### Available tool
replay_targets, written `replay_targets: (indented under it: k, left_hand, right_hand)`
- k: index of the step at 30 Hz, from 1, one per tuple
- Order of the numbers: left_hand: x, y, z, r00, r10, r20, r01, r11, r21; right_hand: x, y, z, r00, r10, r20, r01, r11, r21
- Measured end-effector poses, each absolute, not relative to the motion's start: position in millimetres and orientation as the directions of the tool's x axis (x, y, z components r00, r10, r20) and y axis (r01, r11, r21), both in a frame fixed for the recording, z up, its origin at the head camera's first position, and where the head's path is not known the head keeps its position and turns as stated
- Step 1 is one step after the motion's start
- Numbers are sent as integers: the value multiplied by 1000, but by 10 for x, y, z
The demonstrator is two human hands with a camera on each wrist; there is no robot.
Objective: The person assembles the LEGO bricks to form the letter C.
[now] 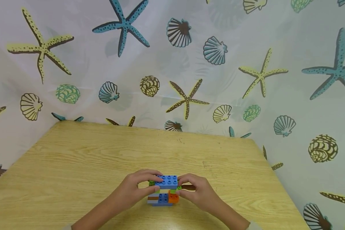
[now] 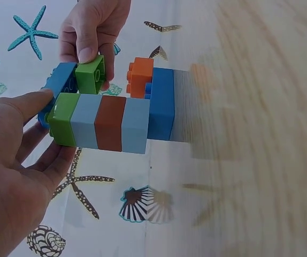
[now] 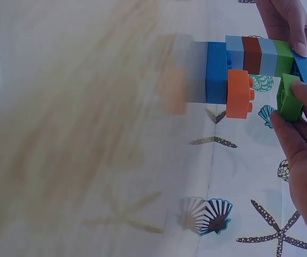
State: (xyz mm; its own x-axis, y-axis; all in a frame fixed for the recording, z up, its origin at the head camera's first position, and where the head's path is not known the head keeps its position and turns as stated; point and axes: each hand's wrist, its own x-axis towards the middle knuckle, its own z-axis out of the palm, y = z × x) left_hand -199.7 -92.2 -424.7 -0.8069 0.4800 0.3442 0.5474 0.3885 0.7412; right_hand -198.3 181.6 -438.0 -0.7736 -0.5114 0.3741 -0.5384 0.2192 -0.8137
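Observation:
Toy building bricks form an upright frame on the wooden table. At its base lies a blue brick (image 2: 161,104), carrying an orange brick (image 2: 142,77) at one end. From the other end rises a column of light blue, brown (image 2: 109,123) and light blue bricks, topped by a green brick (image 2: 63,119). Across the top runs another blue brick (image 1: 166,181), gripped at its left end by my left hand (image 1: 141,185). My right hand (image 1: 198,193) pinches a second green brick (image 3: 290,99) beneath that brick's right end. A gap separates this green brick from the orange one.
The wooden table (image 1: 109,150) spreads out around the bricks. A pale curtain (image 1: 149,64) printed with starfish and shells borders its back and sides.

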Motion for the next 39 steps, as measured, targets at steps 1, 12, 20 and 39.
replay_targets:
  k: [1,12,20,39]
  left_hand:
    - [-1995,-924,-4242,-807,480,344,549,393,738]
    - [-1978,-933,-4205,-764,493,417,631,430,646]
    - [-1964,-922,-4214,-711,509,485,699,434,569]
    - [-1921,-903,-4186,-681,509,527,731,429,530]
  right_hand:
    - [-1983,1815,-4379,-769,-513,382,-547,218,-808]
    - [-1985,1792,-4378,-726,-519,452,-629,234,-742]
    - [-1970,1779,-4402,-722,-499,480,-654,264,-709]
    - [-1922,1786,-4411,-777,-461,429,-574,238,-783]
